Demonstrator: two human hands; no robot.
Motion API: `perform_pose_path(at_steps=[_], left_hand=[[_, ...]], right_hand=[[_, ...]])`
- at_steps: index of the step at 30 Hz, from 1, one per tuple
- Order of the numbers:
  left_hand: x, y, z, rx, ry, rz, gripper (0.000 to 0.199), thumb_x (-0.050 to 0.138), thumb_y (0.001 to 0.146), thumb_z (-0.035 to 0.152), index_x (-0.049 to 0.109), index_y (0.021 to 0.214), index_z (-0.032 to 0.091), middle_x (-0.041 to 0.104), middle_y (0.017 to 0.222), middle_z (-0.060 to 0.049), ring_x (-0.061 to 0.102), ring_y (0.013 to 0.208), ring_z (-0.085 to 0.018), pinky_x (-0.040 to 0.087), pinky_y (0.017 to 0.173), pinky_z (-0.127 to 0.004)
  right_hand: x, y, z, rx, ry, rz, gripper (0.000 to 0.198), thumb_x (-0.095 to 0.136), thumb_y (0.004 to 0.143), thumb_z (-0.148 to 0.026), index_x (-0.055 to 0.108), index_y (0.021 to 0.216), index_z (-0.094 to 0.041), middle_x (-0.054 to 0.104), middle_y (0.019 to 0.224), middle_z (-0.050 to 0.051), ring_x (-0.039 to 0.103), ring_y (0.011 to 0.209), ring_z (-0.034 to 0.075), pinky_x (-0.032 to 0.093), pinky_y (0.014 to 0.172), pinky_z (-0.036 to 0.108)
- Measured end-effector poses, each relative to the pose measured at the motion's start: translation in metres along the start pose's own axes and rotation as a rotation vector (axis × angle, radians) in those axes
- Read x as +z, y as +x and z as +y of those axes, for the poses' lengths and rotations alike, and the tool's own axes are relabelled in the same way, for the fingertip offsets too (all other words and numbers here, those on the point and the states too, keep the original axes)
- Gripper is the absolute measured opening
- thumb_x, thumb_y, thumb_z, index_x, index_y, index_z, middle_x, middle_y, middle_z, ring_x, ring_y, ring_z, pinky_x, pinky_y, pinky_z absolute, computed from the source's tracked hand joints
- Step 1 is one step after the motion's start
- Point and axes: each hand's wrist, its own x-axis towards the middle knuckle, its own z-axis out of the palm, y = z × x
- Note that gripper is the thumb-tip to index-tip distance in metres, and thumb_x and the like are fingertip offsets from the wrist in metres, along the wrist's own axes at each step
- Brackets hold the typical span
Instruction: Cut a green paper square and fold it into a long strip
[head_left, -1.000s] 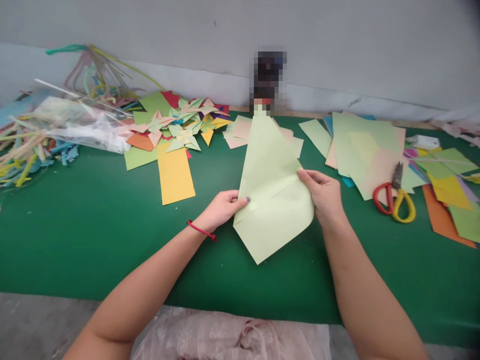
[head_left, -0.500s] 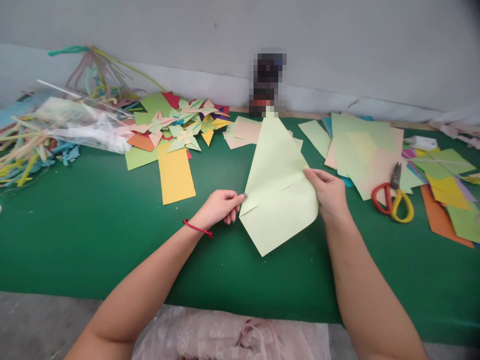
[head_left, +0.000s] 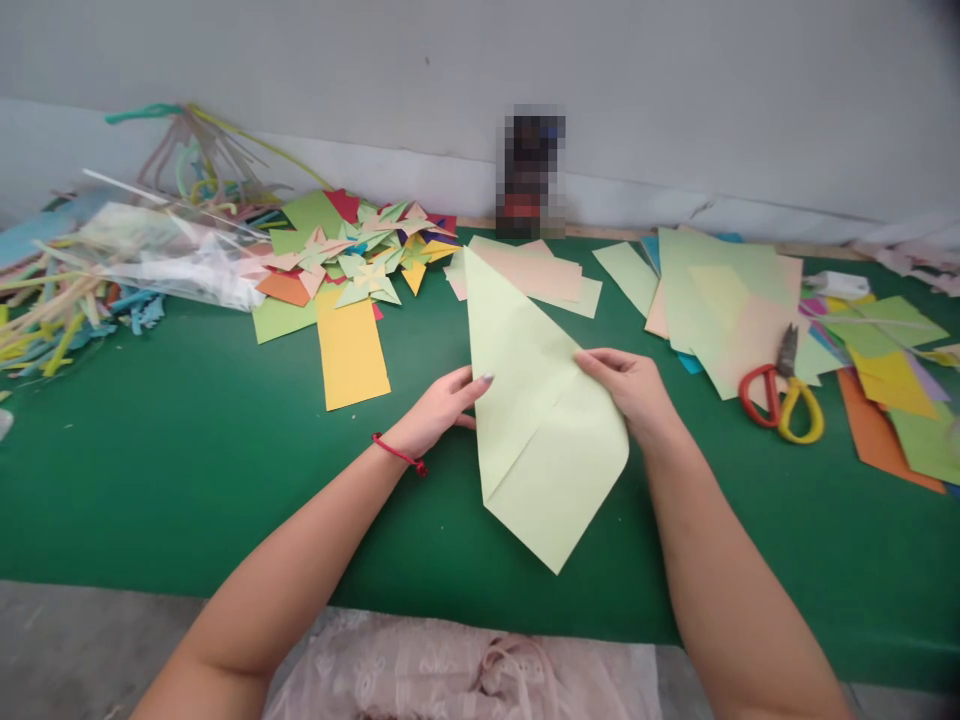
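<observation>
Pinching: right hand (head_left: 634,398), thumb and forefinger closed on the right edge of a pale green sheet (head_left: 551,440), remaining fingers mostly out of sight behind the paper. Left hand (head_left: 441,410): thumb laid over the front of the left edge, other fingers passing behind, so the edge lies between them; fingertips hidden, firmness of hold not to be told.

Sheet: centre of frame, pointed at top and bottom, diagonal crease in the lower half; whether its lowest corner touches the green table (head_left: 195,500) is unclear.

Red cord bracelet (head_left: 400,455): left wrist. Forearms (head_left: 285,560): cut off by the bottom of the frame.

Yellow sheet (head_left: 352,355): left of centre, its top end under folded paper stars (head_left: 367,275), overlapping, hard to count. Pink sheets (head_left: 544,275): upper centre, partly covered by the held sheet. Scissors (head_left: 787,345): right of frame, one red handle, one yellow, blades over a stack of pale sheets (head_left: 686,290). Coloured sheets (head_left: 896,380): right edge, some cut off. White block (head_left: 838,285): upper right, nature unclear.

Paper strips (head_left: 64,335): left edge, cut off, tangled beside clear plastic (head_left: 199,270). Dark object (head_left: 529,170): upper centre, pixelated, unreadable. Pale garment (head_left: 420,665): bottom edge, mostly out of frame.
</observation>
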Motion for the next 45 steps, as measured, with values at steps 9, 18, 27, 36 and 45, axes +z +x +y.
perform_pose_path(at_steps=[9,18,27,36,45], left_hand=[[0.011,0.000,-0.008,-0.006,-0.073,0.103,0.052,0.074,0.068,0.037,0.059,0.112,0.013,0.060,0.122,-0.015,0.059,0.107,-0.027,0.049,0.090,-0.039],[-0.005,0.001,-0.004,-0.101,0.046,0.068,0.035,0.064,0.077,0.043,0.065,0.096,0.013,0.069,0.098,-0.011,0.066,0.085,-0.019,0.054,0.072,-0.032],[-0.015,-0.001,0.001,-0.167,0.198,-0.105,0.032,0.067,0.074,0.042,0.068,0.082,0.011,0.071,0.076,-0.009,0.067,0.065,-0.018,0.056,0.064,-0.033],[-0.018,0.003,0.006,-0.090,0.330,0.017,0.048,0.057,0.081,0.044,0.055,0.046,0.012,0.056,0.040,-0.003,0.043,0.036,-0.005,0.037,0.043,-0.017],[-0.007,0.008,0.005,-0.097,0.342,0.044,0.048,0.054,0.081,0.045,0.054,0.044,0.015,0.054,0.037,-0.002,0.045,0.037,-0.007,0.036,0.044,-0.018]], right_hand=[[0.010,-0.008,-0.004,-0.045,-0.110,-0.090,0.035,0.070,0.064,-0.050,0.073,0.081,-0.020,0.071,0.079,0.005,0.064,0.066,0.017,0.050,0.057,0.028],[0.007,-0.007,-0.008,-0.015,-0.057,-0.060,0.032,0.073,0.061,-0.048,0.072,0.076,-0.020,0.070,0.075,0.004,0.062,0.062,0.016,0.048,0.056,0.028],[-0.010,-0.004,-0.007,0.077,-0.161,-0.259,0.033,0.071,0.064,-0.049,0.073,0.085,-0.022,0.071,0.079,0.004,0.062,0.063,0.015,0.049,0.056,0.027],[-0.107,0.015,0.008,0.138,-0.632,0.740,0.038,0.048,0.081,-0.023,0.058,0.115,-0.010,0.057,0.112,0.018,0.050,0.111,0.028,0.032,0.099,0.045],[-0.140,0.022,0.037,0.367,-0.743,0.903,0.035,0.054,0.072,-0.030,0.057,0.105,-0.021,0.040,0.119,0.018,0.039,0.114,0.033,0.032,0.092,0.046]])
